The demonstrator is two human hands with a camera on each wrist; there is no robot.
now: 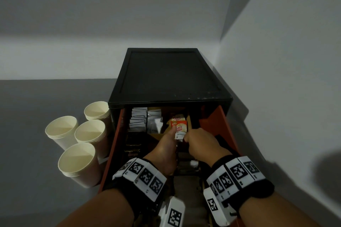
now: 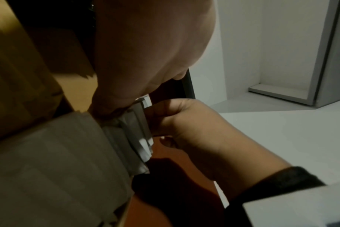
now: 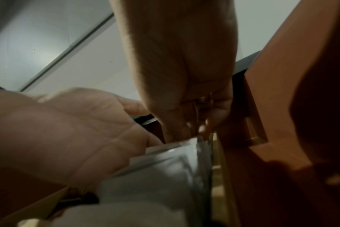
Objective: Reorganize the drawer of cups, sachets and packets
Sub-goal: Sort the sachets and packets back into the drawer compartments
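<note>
Nearest the camera, two bare forearms are being banded by black wrist straps carrying white blocks printed with black square codes. Just beyond them, the left hand (image 1: 166,145) and the right hand (image 1: 200,141) are being held together over the pulled-out drawer (image 1: 219,127), a box with smooth orange-red walls. A flat bundle of creamer sachets (image 1: 180,131), glossy paper in orange and white with crimped edges, is being pinched between the two hands: the left thumb is being pressed to one side, the curled right fingers (image 2: 165,116) to the other. The bundle is being kept above the drawer's middle compartment, over a tan cardboard divider (image 1: 156,135). Farther in, upright rows of white paper packets (image 1: 138,119) and silvery foil packets (image 1: 155,121) are being stored side by side. Left of the drawer, on the grey floor (image 1: 36,97), four stacks of cream paper cups (image 1: 77,160), round and tapered, are being kept upright. Beyond, the matte black cabinet (image 1: 169,75) is being framed by pale walls.
</note>
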